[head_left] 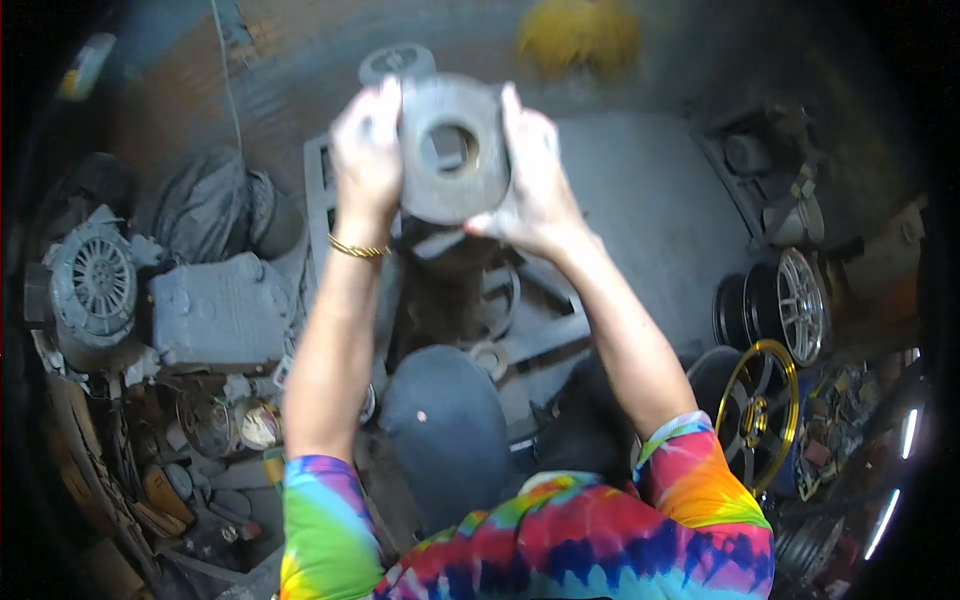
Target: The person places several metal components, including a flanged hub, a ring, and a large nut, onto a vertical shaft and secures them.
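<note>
Both arms reach forward, holding a thick, round grey metal ring (pixel 425 195) with a large hole through its middle. My left hand (pixel 368 150) grips its left edge, a gold bracelet (pixel 358 250) around the wrist. Against the opposite edge presses my right hand (pixel 535 175), with one fingertip showing at the ring's lower right. Motion blurs the fingers a little, and those behind the ring are hidden. Just beyond the ring lies a pale disc (pixel 383 63). A smaller ring (pixel 490 358) sits below, beside my knee (pixel 445 415).
A grey flat surface (pixel 640 200) spreads behind my right arm. On the right stand a gold-rimmed wheel (pixel 788 390) and a silver wheel rim (pixel 803 310). To the left are a dusty wheel (pixel 95 280), a grey boxy block (pixel 220 315) and a round dial (pixel 260 427) among clutter.
</note>
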`<state>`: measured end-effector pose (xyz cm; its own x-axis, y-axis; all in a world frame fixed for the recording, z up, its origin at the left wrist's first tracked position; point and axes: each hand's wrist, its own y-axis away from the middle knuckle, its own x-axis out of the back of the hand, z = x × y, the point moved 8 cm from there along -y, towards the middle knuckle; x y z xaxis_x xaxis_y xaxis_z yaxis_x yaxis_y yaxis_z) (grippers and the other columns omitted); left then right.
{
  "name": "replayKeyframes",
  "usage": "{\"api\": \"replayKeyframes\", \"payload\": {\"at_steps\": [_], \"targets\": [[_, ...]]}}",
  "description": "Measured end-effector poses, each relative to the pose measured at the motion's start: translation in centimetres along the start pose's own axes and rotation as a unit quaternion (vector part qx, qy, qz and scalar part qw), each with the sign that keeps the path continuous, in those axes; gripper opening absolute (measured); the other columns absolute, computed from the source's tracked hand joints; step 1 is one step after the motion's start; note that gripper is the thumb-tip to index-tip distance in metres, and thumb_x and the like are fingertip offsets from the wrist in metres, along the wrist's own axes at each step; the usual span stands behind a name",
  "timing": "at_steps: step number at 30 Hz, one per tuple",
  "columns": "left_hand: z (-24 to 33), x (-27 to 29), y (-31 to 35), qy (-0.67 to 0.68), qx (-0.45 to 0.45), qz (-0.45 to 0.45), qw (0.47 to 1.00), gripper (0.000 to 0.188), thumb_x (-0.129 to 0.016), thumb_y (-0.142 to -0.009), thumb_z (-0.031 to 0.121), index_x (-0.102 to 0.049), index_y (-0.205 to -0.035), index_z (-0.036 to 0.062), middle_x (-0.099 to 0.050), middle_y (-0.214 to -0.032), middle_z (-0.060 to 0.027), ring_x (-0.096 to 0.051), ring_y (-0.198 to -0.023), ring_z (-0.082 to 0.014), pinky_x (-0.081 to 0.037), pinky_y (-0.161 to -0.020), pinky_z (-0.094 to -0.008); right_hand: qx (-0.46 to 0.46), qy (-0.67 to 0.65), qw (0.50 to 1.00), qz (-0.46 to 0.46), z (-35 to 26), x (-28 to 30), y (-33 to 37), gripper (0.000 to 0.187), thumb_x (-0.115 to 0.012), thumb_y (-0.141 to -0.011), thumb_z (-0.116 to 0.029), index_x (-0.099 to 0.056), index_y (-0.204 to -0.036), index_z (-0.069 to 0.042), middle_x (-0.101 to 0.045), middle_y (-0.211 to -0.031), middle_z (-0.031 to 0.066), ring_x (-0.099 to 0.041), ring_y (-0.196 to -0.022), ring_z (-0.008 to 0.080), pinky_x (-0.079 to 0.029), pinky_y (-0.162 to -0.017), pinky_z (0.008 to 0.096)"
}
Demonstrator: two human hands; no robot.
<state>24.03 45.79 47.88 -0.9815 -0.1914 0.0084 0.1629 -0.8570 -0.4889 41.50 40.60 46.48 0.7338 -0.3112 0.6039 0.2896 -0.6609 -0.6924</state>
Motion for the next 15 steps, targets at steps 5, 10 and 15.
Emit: {"api": "replayKeyframes", "payload": {"at_steps": [5,10,15], "targets": [[9.7,-5.6,4.5,-0.090,-0.154,-0.145,0.973,0.027,-0.067,-0.091,0.019,-0.064,-0.106,-0.0031,-0.065,-0.096,-0.0054,-0.060,-0.088,-0.0113,-0.048,-0.081,-0.0273,-0.014,0.097,0.986,0.135,-4.0,7.1,5.2,0.135,-0.092,-0.043,-0.025,-0.015,-0.149,0.006,-0.047,-0.128,0.0215,-0.044,-0.119,0.0375,-0.038,-0.102,0.0435],[1.1,-7.1,14.3,-0.258,-0.131,-0.332,0.898,0.039,-0.075,-0.082,0.029,-0.062,-0.100,-0.0027,-0.062,-0.095,-0.0203,-0.062,-0.085,-0.0328,-0.049,-0.079,-0.0396,-0.136,0.125,0.982,0.032,-4.1,4.2,17.4,0.136,-0.094,-0.043,-0.031,-0.016,-0.148,0.008,-0.046,-0.126,0.0252,-0.046,-0.115,0.0395,-0.037,-0.100,0.0474],[-12.9,-6.5,22.1,-0.198,0.110,-0.491,0.841,0.043,-0.076,-0.078,0.031,-0.060,-0.095,-0.0061,-0.063,-0.091,-0.0274,-0.062,-0.092,-0.0421,-0.049,-0.080,-0.0461,-0.231,0.045,0.967,-0.101,-2.3,-3.0,26.1,0.135,-0.094,-0.040,-0.019,-0.018,-0.150,0.001,-0.041,-0.123,0.0260,-0.041,-0.116,0.0427,-0.036,-0.099,0.0515]]}}
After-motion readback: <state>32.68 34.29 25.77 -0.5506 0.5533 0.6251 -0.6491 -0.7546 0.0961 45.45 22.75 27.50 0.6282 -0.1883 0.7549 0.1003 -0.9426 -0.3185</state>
